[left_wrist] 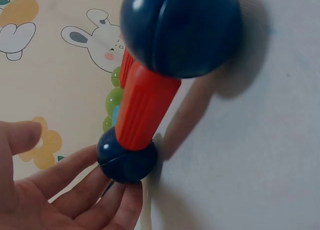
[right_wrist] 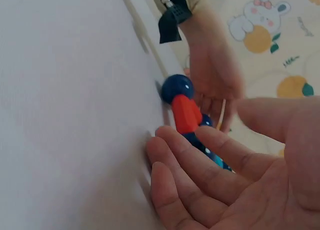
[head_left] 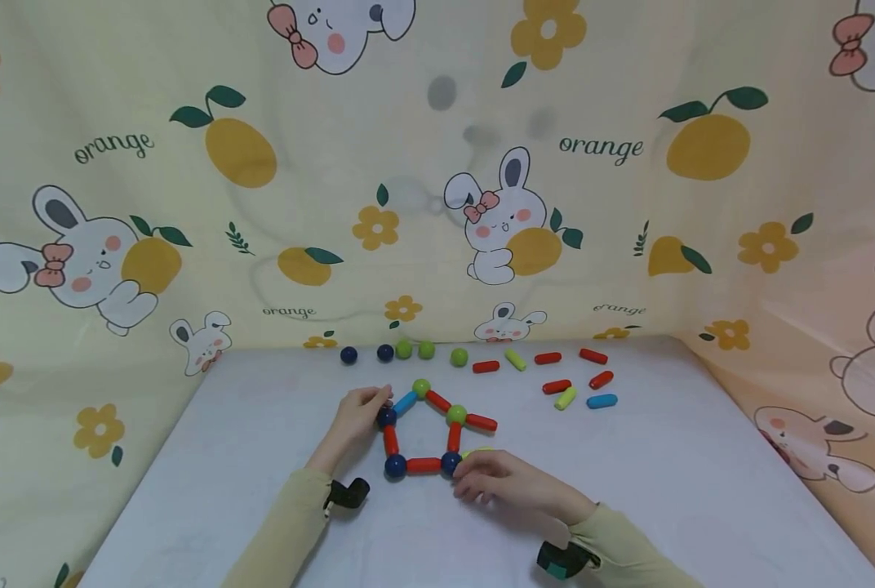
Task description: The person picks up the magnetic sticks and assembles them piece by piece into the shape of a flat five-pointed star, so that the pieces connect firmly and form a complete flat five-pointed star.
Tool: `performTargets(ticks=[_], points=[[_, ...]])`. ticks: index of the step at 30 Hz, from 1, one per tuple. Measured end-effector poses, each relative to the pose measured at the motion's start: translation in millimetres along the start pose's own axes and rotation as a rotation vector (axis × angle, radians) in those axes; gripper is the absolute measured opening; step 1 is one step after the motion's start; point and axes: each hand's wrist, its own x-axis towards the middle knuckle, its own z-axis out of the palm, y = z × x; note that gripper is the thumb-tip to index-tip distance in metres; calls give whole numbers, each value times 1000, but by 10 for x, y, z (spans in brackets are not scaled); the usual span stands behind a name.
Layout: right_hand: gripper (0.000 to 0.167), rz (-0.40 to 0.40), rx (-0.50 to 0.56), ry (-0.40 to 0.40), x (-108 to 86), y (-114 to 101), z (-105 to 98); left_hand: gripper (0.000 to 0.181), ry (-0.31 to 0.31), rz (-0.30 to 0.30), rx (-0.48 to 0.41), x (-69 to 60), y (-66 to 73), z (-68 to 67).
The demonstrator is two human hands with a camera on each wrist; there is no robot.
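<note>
A five-sided ring of magnetic balls and rods lies on the table, with one blue rod and several red rods joining the balls. An extra red rod points outward from the right green ball. My left hand touches the left dark blue ball with its extended fingers, the thumb apart from it. Fingers of my right hand rest loosely at the lower right dark blue ball. Beside that ball a yellow-green rod is partly hidden by this hand.
Along the back edge sit dark blue balls and green balls. Loose red rods, yellow-green rods and a blue rod lie at the back right. A printed curtain stands behind the white table.
</note>
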Motion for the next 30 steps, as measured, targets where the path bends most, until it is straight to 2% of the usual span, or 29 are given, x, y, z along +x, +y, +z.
performTargets(ticks=[8, 14, 17, 24, 27, 30], points=[[46, 55, 57, 50, -34, -55, -5, 52, -34, 55, 6, -76, 29, -10], [48, 68, 32, 85, -127, -56, -141, 52, -65, 52, 61, -182, 20, -37], [48, 69, 15, 109, -175, -51, -245, 55, -141, 30, 37, -248, 23, -41], [57, 101, -13, 204, -215, -34, -461, 62, -404, -39, -127, -396, 44, -30], [62, 113, -12, 243, -183, -45, -499, 68, -449, -57, -160, -430, 37, -29], [65, 131, -11, 285, -149, -53, -511, 78, -456, -55, -160, -459, 21, -39]])
